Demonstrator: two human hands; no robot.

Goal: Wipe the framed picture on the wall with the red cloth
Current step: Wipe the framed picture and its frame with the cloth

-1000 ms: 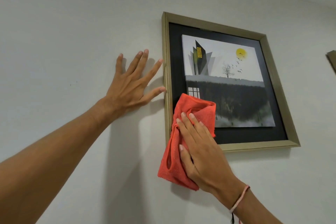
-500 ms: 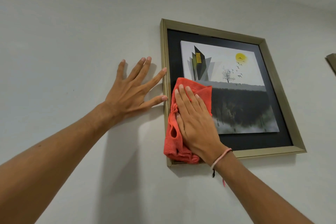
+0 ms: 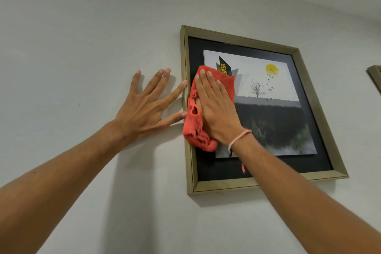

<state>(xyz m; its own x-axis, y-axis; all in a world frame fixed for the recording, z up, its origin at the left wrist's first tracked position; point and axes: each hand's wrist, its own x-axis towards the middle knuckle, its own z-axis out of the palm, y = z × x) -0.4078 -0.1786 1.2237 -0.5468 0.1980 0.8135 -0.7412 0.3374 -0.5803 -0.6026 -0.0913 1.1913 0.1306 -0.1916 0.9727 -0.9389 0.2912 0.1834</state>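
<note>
The red cloth [image 3: 206,109] is pressed flat under the open right hand [image 3: 216,109] against the left part of the framed picture [image 3: 268,109]. The left hand [image 3: 148,109] is spread open on the wall [image 3: 82,47], fingertips touching the frame's edge. Even, light pressure is advised: the surface appears smooth and rigid, the cloth soft and bunched.

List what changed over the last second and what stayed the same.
The right hand slid the red cloth up the picture, from its lower left corner to the left side of the print, palm flat on it throughout. Nothing was grasped or released. The left hand stayed spread on the wall, fingertips at the frame's left edge.
</note>
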